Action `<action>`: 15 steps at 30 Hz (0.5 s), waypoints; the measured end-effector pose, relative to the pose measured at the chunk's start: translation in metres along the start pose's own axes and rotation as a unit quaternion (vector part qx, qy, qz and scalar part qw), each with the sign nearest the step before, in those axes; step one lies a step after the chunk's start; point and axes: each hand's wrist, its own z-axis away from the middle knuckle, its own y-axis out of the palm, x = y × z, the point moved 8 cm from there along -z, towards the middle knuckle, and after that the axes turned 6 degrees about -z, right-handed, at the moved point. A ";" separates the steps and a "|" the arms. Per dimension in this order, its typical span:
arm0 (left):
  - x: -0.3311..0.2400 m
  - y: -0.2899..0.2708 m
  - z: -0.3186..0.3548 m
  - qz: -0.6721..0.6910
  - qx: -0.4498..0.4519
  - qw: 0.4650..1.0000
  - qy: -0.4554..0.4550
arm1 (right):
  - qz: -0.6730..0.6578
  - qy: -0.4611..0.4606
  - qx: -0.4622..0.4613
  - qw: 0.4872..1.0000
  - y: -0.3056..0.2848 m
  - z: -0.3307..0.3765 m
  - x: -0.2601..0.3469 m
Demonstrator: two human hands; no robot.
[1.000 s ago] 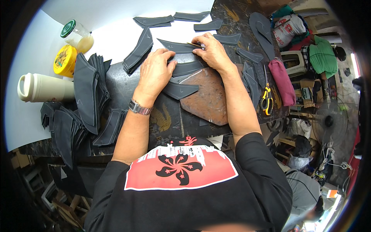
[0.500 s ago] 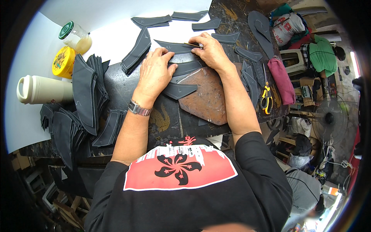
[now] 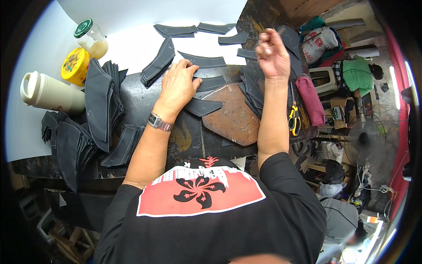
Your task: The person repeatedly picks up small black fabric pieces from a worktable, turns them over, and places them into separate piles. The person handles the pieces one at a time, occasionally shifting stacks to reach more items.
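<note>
My left hand (image 3: 179,83) rests with fingers apart on the left end of a curved dark grey cut piece (image 3: 204,60) with a pale outline. Its thumb is close to a second dark strip (image 3: 211,83) nearer to me. My right hand (image 3: 273,55) is raised over the table's right part, fingers curled and slightly blurred; a thin thing seems to be pinched in them, too unclear to name. Below the left hand, another outlined piece (image 3: 203,106) overlaps a worn brown board (image 3: 233,116). A stack of similar pieces (image 3: 158,61) lies left of the fingers.
At the left are thick piles of dark pieces (image 3: 99,105), a cream flask (image 3: 52,92), a yellow tub (image 3: 74,67) and a glass jar (image 3: 92,39). Yellow-handled scissors (image 3: 294,119) and a pink pouch (image 3: 310,100) lie right. Beyond, a fan (image 3: 364,138) and a person in green (image 3: 357,77).
My right hand has lifted off the curved piece and moved right and away from me. My left hand stays at the piece's left end. The view has shifted slightly.
</note>
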 end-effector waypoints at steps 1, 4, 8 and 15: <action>0.000 0.001 0.000 -0.002 -0.001 1.000 -0.002 | -0.060 -0.013 0.019 0.998 0.002 0.001 0.011; 0.001 0.003 0.000 0.005 -0.007 1.000 -0.002 | -0.080 -0.011 0.065 0.995 0.007 0.003 0.030; 0.002 0.004 0.000 0.006 -0.010 1.000 -0.002 | 0.325 0.021 -0.028 0.945 -0.012 0.002 0.030; 0.003 0.002 -0.001 0.010 -0.001 1.000 -0.005 | 0.812 0.027 0.032 0.582 -0.043 -0.009 -0.002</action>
